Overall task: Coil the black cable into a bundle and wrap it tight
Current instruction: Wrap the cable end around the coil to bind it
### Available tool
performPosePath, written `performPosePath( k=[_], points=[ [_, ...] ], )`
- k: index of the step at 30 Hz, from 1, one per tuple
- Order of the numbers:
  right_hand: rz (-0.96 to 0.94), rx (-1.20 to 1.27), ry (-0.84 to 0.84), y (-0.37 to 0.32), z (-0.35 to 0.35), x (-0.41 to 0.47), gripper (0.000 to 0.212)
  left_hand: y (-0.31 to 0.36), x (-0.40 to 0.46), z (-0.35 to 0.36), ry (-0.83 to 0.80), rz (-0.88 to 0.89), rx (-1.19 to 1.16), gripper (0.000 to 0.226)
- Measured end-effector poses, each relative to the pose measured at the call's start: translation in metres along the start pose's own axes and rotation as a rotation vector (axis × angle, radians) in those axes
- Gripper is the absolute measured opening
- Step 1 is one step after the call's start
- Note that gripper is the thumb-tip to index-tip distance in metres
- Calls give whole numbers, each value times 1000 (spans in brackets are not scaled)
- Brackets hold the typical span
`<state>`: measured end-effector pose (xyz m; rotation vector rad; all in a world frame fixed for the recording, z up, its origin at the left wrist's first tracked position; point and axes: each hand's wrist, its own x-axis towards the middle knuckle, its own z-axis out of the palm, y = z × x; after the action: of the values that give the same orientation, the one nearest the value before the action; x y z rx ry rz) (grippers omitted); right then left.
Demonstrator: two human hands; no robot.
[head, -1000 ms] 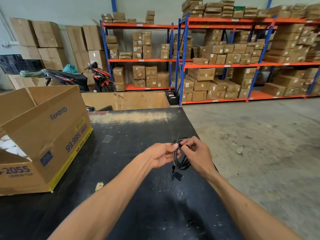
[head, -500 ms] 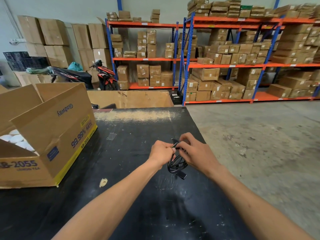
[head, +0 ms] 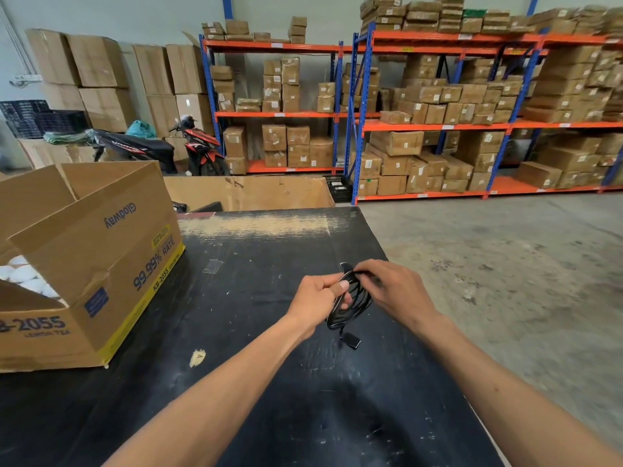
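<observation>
Your left hand (head: 318, 299) pinches the coiled cable (head: 350, 303) above the table (head: 236, 332); your right hand (head: 392, 291) grips its top strand between pressed fingers. The plug (head: 350, 340) dangles below. You seem to be wrapping now; next, pull the tail snug around the loops.

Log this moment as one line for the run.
left hand: holds black cable coil | right hand: pinches coil top | plug: dangling | wrap: unfinished
</observation>
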<state>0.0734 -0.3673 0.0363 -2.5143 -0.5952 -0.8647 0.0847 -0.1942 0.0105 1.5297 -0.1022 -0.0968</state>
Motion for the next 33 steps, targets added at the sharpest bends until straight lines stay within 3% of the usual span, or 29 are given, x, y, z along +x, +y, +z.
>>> performPosePath(
  k=[4,10,14,16,18,21,24,28,30,33],
  points=[
    [145,180,-41,0,-3,14,7,1,4,2,21,25,71,34],
    [328,362,-304,5,-13,36,11,-2,7,-3,45,47,107,33],
    [411,463,-272,6,-11,36,11,7,9,-2,53,33,9,27],
    [426,497,-291,5,-8,36,25,7,10,-2,84,6,12,25],
    [387,404,-355,5,-7,35,37,4,10,-3,107,-38,64,21],
    [265,192,-430,2,-8,34,17,5,11,-5,140,-95,179,20],
    [162,31,-533,-4,-7,34,20,8,13,-3,156,-163,234,18],
    [123,-77,-463,-7,0,31,25,9,14,-7,79,-145,50,20],
    [233,-15,-409,-3,3,28,18,8,16,-18,55,-121,-96,19],
    [504,163,-310,9,4,26,16,2,18,-32,-2,-48,-83,30]
  ],
)
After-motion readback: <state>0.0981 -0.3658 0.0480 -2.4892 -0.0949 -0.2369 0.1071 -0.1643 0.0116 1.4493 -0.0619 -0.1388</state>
